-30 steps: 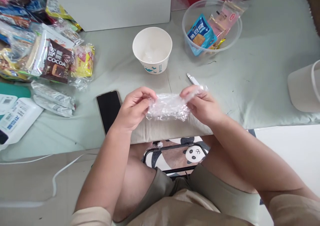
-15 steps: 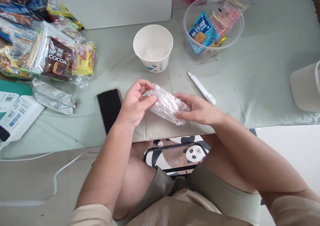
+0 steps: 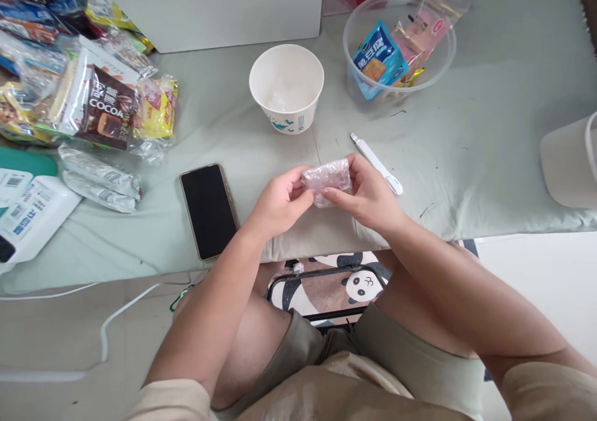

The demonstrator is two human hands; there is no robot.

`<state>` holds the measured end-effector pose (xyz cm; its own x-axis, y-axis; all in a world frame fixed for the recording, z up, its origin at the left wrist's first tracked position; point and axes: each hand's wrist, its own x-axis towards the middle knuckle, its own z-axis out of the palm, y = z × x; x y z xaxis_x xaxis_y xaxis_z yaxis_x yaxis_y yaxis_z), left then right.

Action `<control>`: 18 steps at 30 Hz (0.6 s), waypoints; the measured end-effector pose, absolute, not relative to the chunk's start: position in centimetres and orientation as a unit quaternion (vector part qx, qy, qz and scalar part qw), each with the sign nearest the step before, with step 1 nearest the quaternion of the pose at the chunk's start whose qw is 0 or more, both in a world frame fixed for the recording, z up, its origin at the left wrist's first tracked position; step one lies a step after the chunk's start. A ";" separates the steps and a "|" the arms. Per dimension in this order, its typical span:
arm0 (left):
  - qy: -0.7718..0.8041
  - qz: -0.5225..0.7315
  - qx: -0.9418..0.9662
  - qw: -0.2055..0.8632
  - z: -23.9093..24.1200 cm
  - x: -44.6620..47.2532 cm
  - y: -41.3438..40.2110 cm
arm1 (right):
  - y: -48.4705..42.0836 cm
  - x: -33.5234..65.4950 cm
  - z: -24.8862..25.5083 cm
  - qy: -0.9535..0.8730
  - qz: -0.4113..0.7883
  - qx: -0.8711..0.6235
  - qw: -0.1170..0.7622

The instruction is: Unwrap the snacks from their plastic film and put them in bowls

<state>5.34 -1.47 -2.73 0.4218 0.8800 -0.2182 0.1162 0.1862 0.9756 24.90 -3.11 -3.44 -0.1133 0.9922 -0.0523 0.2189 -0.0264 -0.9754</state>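
Between my two hands is a small bundle of clear, crinkled plastic wrap point(image 3: 328, 175), compact and roughly rectangular; whether anything lies inside it I cannot make out. My left hand point(image 3: 283, 202) pinches its left end between thumb and fingers. Gripping the right end is my right hand point(image 3: 370, 191), with the thumb laid across the near face. Just beyond the hands stands a white paper bowl point(image 3: 291, 113) with some clear plastic in it. A white utility knife point(image 3: 375, 161) lies beside my right hand. To the left of my left forearm rests a dark-screened phone point(image 3: 209, 212).
A clear plastic tub point(image 3: 443, 66) holding snack packets stands at the back right. Heaped snack packets, a cocoa one point(image 3: 108, 107) among them, fill the left side near white and green bottles point(image 3: 40, 212). A white bin point(image 3: 569, 163) is at the right edge. A white box point(image 3: 224, 10) stands behind.
The plastic wrap has become shorter and more compact, folded in on itself. My left hand has moved right and slightly down, closer to my right hand, uncovering more of the phone.
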 end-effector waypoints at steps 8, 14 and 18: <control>0.439 0.314 0.546 0.640 -2.3 4.6 -1.5 | -3.5 24.7 -3.1 -0.570 0.488 -0.518 0.411; 0.444 0.345 0.601 0.568 -1.8 3.2 -1.6 | -2.8 24.0 -1.9 -0.597 0.411 -0.530 0.440; 0.454 0.421 0.567 0.544 -1.3 1.9 -1.1 | 2.3 23.9 2.3 -0.628 0.261 -0.569 0.462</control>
